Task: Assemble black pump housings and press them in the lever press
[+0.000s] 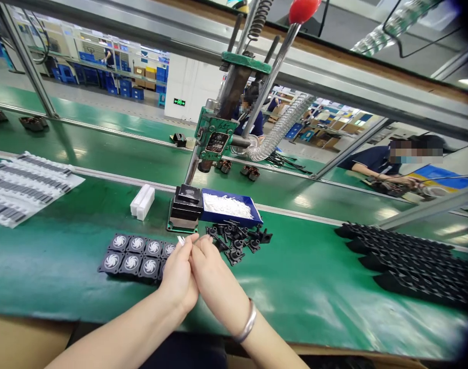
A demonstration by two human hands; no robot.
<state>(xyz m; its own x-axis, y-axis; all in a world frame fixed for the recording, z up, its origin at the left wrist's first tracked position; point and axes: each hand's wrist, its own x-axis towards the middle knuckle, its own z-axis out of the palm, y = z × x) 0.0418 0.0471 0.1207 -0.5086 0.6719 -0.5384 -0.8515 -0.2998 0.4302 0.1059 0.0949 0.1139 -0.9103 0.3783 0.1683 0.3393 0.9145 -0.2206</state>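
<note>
My left hand (177, 279) and my right hand (213, 274) are pressed together over the green bench, just in front of the press. Thin white pins (181, 240) stick up from the fingertips of my left hand, which is closed on them. My right hand, with a metal bracelet at its wrist, has its fingers curled; what they hold, if anything, is hidden. Beside my left hand are black fan housings (131, 262) with white swirl labels, set in two rows and partly covered by it. Past my right hand lie loose black plastic parts (236, 245).
A hand press (216, 136) with a red-knobbed lever stands over a black fixture (185, 202). Near it are a blue tray (253, 218) of white pins and a white block (142, 201). Striped parts lie left, black stacked parts (414, 266) right. Co-workers sit beyond.
</note>
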